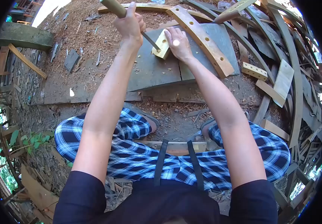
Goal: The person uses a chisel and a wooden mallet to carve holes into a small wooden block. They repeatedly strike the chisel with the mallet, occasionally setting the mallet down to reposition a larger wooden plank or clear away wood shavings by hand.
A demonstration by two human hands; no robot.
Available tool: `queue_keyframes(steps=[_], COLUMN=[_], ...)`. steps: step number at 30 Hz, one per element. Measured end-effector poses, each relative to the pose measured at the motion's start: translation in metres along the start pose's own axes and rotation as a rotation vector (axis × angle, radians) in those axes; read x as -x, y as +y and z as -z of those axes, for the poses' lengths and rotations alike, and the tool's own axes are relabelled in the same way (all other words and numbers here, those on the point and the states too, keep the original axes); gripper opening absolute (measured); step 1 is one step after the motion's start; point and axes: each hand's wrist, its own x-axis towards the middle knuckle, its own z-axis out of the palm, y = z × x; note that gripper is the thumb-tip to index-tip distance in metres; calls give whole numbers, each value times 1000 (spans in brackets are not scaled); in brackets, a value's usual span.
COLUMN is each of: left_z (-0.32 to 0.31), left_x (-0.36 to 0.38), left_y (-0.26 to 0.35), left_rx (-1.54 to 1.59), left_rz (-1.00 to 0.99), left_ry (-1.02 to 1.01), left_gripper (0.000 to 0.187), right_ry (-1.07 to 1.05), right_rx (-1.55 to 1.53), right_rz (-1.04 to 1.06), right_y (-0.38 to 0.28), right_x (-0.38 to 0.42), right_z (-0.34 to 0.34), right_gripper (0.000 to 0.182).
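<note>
My left hand (129, 28) is closed around a chisel-like tool with a thick wooden handle (113, 6) and a thin metal shaft (150, 41). The shaft slants down so that its tip meets a hole near the close end of a pale wooden block (163, 45). Fingers of my right hand (179, 44) are curled over the block's far right side, pressing it onto a flat grey slab (153, 71). Just right of that hand, a long, slightly curved wooden piece with a row of round holes (200, 33) lies across the slab.
A small block with several holes (254, 71) lies right of the slab, near flat offcuts (283, 80). Long curved strips (297, 93) and scrap wood pile up on the right. Wood chips (82, 31) cover the ground; a thick beam (24, 36) sits at the left.
</note>
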Motion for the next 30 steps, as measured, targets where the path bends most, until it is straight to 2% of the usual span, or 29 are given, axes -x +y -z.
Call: queue_keyframes(steps=[2,5,7,9,10,12,14,15,16,19,21,24,26,27,29,30], left_z=[-8,-25,-29,-41,-45,-45,-38,-37,-36,-34,-33,-33,-29,-31,-28,-30], left_x=[0,4,0,2,10,11,8,9,13,18,18,26,27,22,23,26], left_y=[-1,-9,-13,-17,-10,-15,-16,-14,-12,-9,-10,-5,-6,-5,-11,-6], left_rx=[-72,-73,-126,-315,-399,-315,-226,-221,-210,-177,-174,-179,-239,-226,-218,-194], left_rz=[-49,-112,-77,-293,-231,-244,-249,-259,-260,-258,-277,-298,-315,-326,-352,-300], left_ry=[-6,29,46,76,74,42,-11,-9,-5,3,26,43,50,59,47,32], left_gripper=[32,29,28,24,22,24,24,24,25,25,25,26,27,27,27,26], right_ry=[70,66,69,68,40,21,139,107,260,279,-204,-220,-397,-396,-467,-386], right_rx=[3,19,25,26,27,22,271,412,495,693,711,609,48,59,-252,-211], right_rz=[52,37,26,15,11,37,108,66,86,-47,-311,-270,-545,-530,-557,-465], right_y=[-3,1,0,-2,-1,-6,-13,-17,-13,10,21,27,15,3,-41,-71], right_x=[0,1,1,1,3,-4,0,-1,0,12,18,23,15,5,-7,-14], right_z=[-2,3,1,-2,-2,4,20,37,49,91,118,131,147,157,181,198], right_gripper=[25,25,25,25,27,29,41,54,59,74,80,78,70,70,65,62])
